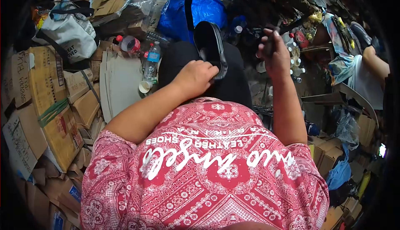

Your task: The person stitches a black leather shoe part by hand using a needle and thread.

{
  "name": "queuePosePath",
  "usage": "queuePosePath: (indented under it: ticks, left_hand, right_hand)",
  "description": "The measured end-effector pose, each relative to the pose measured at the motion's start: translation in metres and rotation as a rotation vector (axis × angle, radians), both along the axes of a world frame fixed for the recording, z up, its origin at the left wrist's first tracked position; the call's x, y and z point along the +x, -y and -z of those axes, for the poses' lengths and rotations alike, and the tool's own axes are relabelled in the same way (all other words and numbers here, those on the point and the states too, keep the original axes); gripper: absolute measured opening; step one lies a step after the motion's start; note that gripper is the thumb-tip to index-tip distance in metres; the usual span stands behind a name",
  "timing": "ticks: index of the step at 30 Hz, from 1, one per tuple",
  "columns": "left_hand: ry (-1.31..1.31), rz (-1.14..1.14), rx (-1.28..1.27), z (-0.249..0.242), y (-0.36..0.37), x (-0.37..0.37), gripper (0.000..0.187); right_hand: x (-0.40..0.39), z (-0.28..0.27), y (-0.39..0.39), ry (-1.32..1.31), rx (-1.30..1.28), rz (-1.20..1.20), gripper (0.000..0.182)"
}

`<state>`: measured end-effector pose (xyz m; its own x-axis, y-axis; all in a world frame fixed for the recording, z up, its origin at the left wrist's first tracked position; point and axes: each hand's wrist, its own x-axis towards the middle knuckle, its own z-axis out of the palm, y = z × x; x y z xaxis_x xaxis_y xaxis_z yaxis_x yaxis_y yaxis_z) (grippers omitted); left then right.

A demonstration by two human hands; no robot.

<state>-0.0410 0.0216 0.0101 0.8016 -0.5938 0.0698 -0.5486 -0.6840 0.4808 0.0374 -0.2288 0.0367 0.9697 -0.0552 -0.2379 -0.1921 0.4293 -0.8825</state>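
Note:
A black shoe (222,48) lies across my lap, its opening turned up and its shiny rim showing. My left hand (195,78) is closed on the near end of the shoe, fingers curled over the edge. Out to the right, apart from the shoe, my right hand (276,56) is raised with its fingers bent around a small dark object (270,44). The kind of that object I cannot tell. Under the shoe are my dark-clothed legs (175,55).
Flattened cardboard (62,105) is stacked on the left, below a white bag (68,32). Plastic bottles (153,55) and a paper cup (144,87) stand by my left leg. A blue bag (175,13) lies ahead. Another person's leg (377,63) shows at far right.

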Motion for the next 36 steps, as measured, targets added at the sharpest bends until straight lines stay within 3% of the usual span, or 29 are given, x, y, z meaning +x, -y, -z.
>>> queuePosePath:
  ticks: [2,6,7,11,12,14,22,36]
  left_hand:
    - [0.086,-0.046,-0.103,-0.003,-0.005,0.018,0.033]
    - [0.229,-0.152,-0.135,-0.056,-0.046,0.046,0.032]
    - [0.268,-0.127,-0.08,-0.07,-0.057,0.046,0.032]
    - [0.275,-0.144,0.112,-0.085,-0.097,0.034,0.035]
    - [0.268,-0.16,0.115,-0.075,-0.106,0.031,0.035]
    - [0.209,-0.096,0.009,-0.035,-0.122,0.026,0.039]
    - [0.088,-0.272,-0.239,-0.001,-0.116,0.007,0.038]
    - [0.13,-0.22,-0.245,0.006,-0.122,0.011,0.036]
  right_hand:
    - [-0.003,0.008,0.006,0.083,-0.16,-0.192,0.039]
    - [-0.021,-0.019,-0.026,0.082,-0.259,-0.305,0.04]
    - [-0.021,-0.014,-0.034,0.145,-0.216,-0.386,0.04]
    - [-0.028,-0.004,-0.068,0.203,-0.464,-0.657,0.034]
    - [-0.029,0.003,-0.08,0.202,-0.46,-0.675,0.034]
    - [-0.028,0.021,-0.099,0.656,-0.647,-0.687,0.033]
    - [-0.026,0.027,-0.124,0.492,-0.739,-0.833,0.03]
    - [-0.019,0.024,-0.135,0.565,-0.919,-0.887,0.029]
